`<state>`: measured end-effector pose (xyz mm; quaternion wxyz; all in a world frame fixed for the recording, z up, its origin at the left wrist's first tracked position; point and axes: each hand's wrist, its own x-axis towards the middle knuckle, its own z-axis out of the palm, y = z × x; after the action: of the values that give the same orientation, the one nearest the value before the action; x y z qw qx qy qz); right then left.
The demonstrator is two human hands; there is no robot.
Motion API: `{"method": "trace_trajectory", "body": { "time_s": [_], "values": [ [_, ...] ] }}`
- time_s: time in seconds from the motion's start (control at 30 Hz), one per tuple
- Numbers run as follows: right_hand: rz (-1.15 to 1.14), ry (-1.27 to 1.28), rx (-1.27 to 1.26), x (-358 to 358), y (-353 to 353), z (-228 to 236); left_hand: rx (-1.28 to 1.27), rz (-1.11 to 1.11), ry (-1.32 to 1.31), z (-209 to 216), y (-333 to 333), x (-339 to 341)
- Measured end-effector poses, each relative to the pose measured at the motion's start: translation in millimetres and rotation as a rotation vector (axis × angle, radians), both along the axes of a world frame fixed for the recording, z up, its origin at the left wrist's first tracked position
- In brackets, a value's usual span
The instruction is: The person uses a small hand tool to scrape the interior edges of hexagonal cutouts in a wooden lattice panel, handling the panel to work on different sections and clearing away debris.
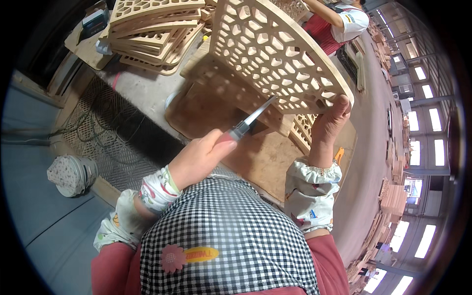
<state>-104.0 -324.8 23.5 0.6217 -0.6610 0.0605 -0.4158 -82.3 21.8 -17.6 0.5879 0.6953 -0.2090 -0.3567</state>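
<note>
Panel (275, 59), pale wood cut through with holes, stands on edge before me, its near right corner in my right hand (330, 127). My thumb shows at that corner while the other fingers are mostly hidden, so I cannot tell how far they wrap; the hold seems meant to stop the raised piece from tipping. My left hand (199, 155) is wrapped round the red grip of a tool (241, 129), which probably lets me steer its tip finely. The metal shaft points up at the panel's lower part; whether it touches, I can't tell.

Just below is a wood support (281, 124), which likely takes some weight so one hand can steady the piece. Under it lies a brown board (265, 162), perhaps sparing the table (140, 93). Patterned sleeves (312, 189) cover my forearms, likely against dust. Farther left, a stack (157, 37) of similar pieces lies flat, presumably to save room. Beyond the panel stands a co-worker (351, 24).
</note>
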Motion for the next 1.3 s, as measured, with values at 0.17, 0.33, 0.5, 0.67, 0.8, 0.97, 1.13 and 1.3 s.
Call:
{"method": "trace_trajectory", "body": {
  "time_s": [0.17,0.33,0.5,0.67,0.8,0.97,1.13,1.3],
  "values": [
    [-0.022,0.005,-0.02,-3.3,0.4,-2.3,0.047,-0.003,-0.021,24.2,-24.6,12.4],
    [-0.011,-0.016,-0.076,-4.5,-6.9,-11.5,-0.049,0.07,-0.275,15.4,-60.0,12.9],
    [-0.035,0.0,-0.127,-8.3,-11.8,-13.2,0.145,0.038,-0.325,20.3,-70.3,21.0],
    [-0.049,0.018,-0.151,-9.1,-12.9,-18.8,0.2,0.044,-0.292,22.8,-68.1,19.4],
    [-0.041,0.016,-0.146,-7.1,-8.9,-15.1,0.187,0.033,-0.282,23.0,-69.8,23.8],
    [-0.066,0.022,-0.083,-5.1,-1.9,-10.5,0.143,0.026,-0.254,16.3,-57.9,21.8],
    [-0.034,0.044,0.016,-1.7,12.2,4.5,0.157,-0.042,-0.183,21.4,-31.8,-4.9],
    [-0.058,0.001,-0.014,2.2,21.7,5.5,0.238,-0.059,-0.385,13.4,-60.0,-15.6]
  ]
}}
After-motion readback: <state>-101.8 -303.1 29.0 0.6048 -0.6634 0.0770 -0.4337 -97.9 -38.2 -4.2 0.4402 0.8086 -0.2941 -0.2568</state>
